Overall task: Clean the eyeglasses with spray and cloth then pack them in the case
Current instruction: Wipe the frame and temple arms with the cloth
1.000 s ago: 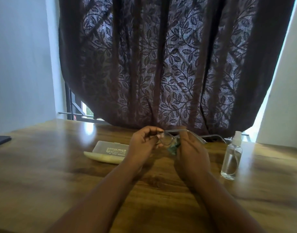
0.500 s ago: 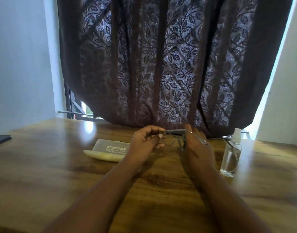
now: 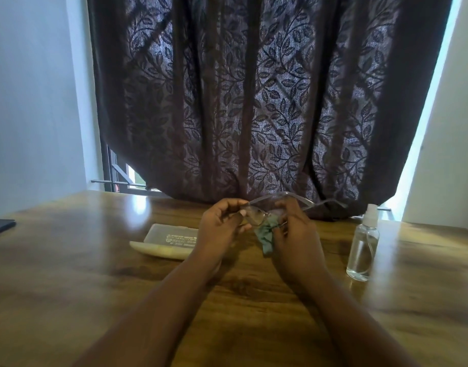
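Both hands hold the eyeglasses above the bench, cloth pressed to a lens

The left hand (image 3: 222,229) pinches the rim of the eyeglasses (image 3: 255,217) at the lens on its side, fingers curled closed on the frame; the right hand (image 3: 293,231) is clamped on a bunched green cloth (image 3: 266,235) pressed against the other lens, with the cloth's loose end hanging below between the two hands. The temple arms point away from the person toward the dark leaf-patterned curtain (image 3: 254,102). Just left of the left hand, partly hidden behind its wrist, the pale case (image 3: 166,241) lies on the bench (image 3: 69,274). Well to the right of the right hand a clear spray bottle (image 3: 364,243) stands upright
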